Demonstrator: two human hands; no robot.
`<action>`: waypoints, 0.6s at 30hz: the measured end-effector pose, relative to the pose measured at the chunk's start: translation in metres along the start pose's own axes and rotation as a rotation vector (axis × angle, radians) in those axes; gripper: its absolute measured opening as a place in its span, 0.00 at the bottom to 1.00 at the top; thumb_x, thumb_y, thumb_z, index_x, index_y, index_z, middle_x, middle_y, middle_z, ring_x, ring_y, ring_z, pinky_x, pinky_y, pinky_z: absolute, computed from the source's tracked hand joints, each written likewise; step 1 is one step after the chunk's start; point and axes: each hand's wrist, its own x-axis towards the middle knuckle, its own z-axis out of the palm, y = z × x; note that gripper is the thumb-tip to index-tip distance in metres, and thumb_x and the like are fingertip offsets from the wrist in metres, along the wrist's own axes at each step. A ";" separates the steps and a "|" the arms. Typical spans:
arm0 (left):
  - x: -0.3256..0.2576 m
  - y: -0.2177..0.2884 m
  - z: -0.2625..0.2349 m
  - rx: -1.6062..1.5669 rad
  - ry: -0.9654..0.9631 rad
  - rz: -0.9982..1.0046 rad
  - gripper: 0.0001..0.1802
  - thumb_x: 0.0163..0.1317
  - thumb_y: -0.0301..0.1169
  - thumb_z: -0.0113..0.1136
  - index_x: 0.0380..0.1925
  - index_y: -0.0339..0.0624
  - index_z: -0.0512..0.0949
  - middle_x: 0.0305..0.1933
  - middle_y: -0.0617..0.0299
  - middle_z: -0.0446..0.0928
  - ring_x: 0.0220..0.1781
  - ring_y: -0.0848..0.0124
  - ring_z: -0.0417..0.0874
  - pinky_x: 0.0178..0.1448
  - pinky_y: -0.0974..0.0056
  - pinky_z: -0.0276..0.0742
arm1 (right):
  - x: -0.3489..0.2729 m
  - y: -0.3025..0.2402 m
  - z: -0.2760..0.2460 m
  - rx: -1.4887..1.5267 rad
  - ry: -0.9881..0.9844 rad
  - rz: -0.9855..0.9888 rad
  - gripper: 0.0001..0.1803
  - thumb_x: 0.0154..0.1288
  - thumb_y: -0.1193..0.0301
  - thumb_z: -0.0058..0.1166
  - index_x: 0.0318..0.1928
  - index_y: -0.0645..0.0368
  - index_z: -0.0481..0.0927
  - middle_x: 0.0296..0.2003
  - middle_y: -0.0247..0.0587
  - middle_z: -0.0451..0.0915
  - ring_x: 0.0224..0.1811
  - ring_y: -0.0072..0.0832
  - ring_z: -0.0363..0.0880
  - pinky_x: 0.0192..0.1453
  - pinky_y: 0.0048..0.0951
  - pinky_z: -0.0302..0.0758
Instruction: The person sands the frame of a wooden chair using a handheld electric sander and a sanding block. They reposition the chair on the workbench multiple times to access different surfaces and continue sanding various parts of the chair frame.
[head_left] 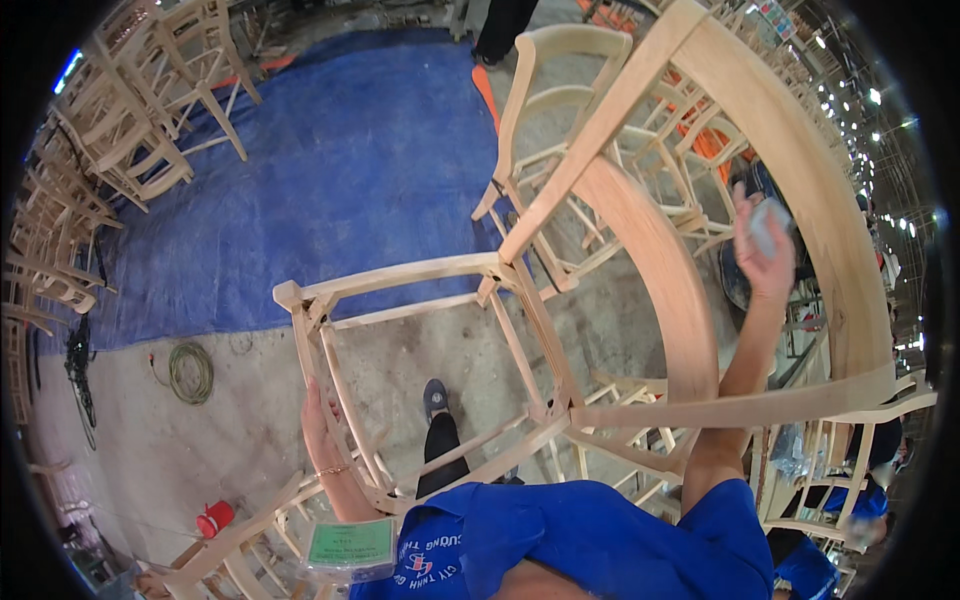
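Observation:
An unfinished pale wooden chair frame (408, 272) is in front of me, tilted, with an open seat and its tall curved back reaching up to the right. My left hand (318, 430) is closed around the left seat rail, its fingers partly hidden by the wood. Out to the right, my right hand (765, 262) is raised between the broad lower back slat (665, 270) and the curved top slat (825, 210). A small light-grey pad (770, 225), perhaps a folded sanding sheet, is in that hand. Motion blurs the hand and the pad.
A blue sheet (300, 170) covers the floor ahead. Stacked wooden chairs (130, 130) stand at the left, and more chairs (560, 100) are at the far right. A coiled hose (190, 374) and a red container (214, 518) lie on the left. Another person's leg (505, 30) shows at the top.

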 end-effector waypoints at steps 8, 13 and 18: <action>0.029 -0.002 0.023 -0.057 -0.004 -0.032 0.32 0.62 0.59 0.54 0.40 0.36 0.76 0.18 0.72 0.64 0.18 0.82 0.65 0.22 0.76 0.63 | -0.002 -0.003 0.094 -0.138 -0.364 0.348 0.37 0.66 0.67 0.45 0.72 0.56 0.48 0.73 0.58 0.35 0.53 0.42 0.67 0.36 0.36 0.74; 0.074 -0.009 0.066 -0.089 0.013 -0.097 0.38 0.64 0.64 0.43 0.45 0.37 0.76 0.24 0.65 0.71 0.24 0.76 0.72 0.30 0.69 0.71 | 0.020 -0.023 0.046 -0.226 -0.391 0.404 0.35 0.67 0.66 0.45 0.71 0.58 0.50 0.70 0.59 0.47 0.50 0.38 0.70 0.36 0.32 0.75; 0.191 -0.061 0.085 -0.091 -0.142 -0.051 0.32 0.70 0.57 0.37 0.49 0.39 0.75 0.37 0.62 0.75 0.39 0.74 0.75 0.44 0.66 0.71 | -0.003 0.055 0.068 -1.341 0.453 0.107 0.28 0.68 0.60 0.44 0.63 0.63 0.64 0.47 0.55 0.75 0.35 0.35 0.77 0.34 0.34 0.78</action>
